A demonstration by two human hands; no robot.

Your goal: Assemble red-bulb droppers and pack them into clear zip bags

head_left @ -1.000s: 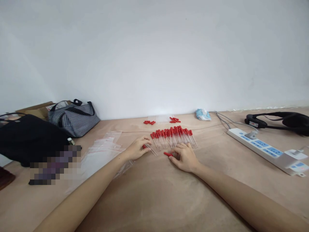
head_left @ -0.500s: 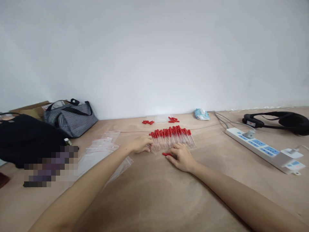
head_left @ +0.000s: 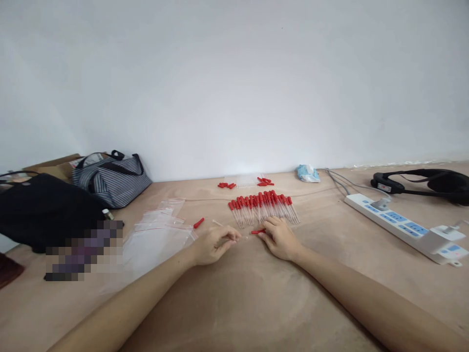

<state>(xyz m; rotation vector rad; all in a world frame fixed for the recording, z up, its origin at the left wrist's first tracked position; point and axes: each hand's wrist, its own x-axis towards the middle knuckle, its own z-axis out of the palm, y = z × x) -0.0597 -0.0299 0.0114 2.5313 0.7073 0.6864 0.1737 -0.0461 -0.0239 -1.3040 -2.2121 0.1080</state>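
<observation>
Left hand (head_left: 216,244) has a clear tube (head_left: 245,237) pinched, right hand (head_left: 281,238) has a red bulb (head_left: 258,231) between its fingers, basically facing each other mid-tabletop (head_left: 234,298). Just past them sits the row of red-topped droppers (head_left: 261,205), nearer the tabletop's far edge.

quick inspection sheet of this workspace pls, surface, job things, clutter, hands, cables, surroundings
surface: brown tabletop; overlapping clear bags beside the left forearm
job's things: row of red-topped droppers beyond the hands; loose red bulb near the bags; more red bulbs by the wall
clutter: striped bag, black bag, small bottle; blue-and-white packet; black headset
grip: left hand seems to pinch a thin clear tube; right hand holds a red dropper bulb
cables: grey cables behind the white power strip, plugs in it
surroundings: plain pale wall; other people: nothing seen
</observation>
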